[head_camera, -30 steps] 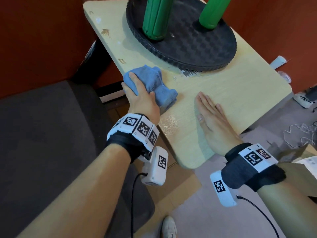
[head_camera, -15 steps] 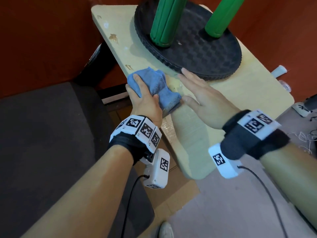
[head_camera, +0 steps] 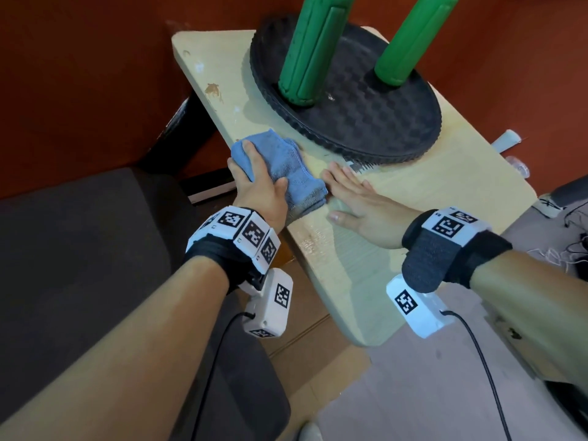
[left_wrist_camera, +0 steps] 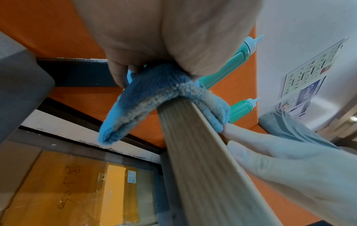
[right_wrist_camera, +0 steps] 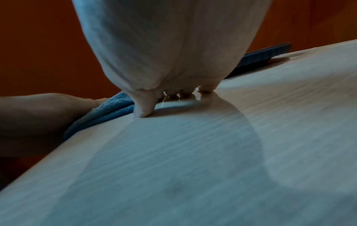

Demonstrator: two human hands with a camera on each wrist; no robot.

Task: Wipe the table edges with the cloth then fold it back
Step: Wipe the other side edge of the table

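Note:
A blue cloth (head_camera: 288, 165) is draped over the left edge of the light wooden table (head_camera: 445, 192). My left hand (head_camera: 259, 186) grips it, thumb on top and fingers curled under the edge. In the left wrist view the cloth (left_wrist_camera: 154, 97) wraps the table edge (left_wrist_camera: 203, 160) and a folded end hangs below. My right hand (head_camera: 358, 197) lies flat on the tabletop just right of the cloth, fingers straight, holding nothing. In the right wrist view its thumb (right_wrist_camera: 144, 107) rests beside the cloth (right_wrist_camera: 108, 112).
A black round tray (head_camera: 359, 122) with two green squeeze bottles (head_camera: 308, 49) stands on the far half of the table, close behind both hands. Brown stains (head_camera: 212, 90) mark the far left corner. A dark seat (head_camera: 79, 249) lies left of the table; cables lie on the floor at the right.
My right hand has moved up the tabletop from the near end and now lies flat against the cloth's right side. The left hand keeps its grip on the cloth at the edge.

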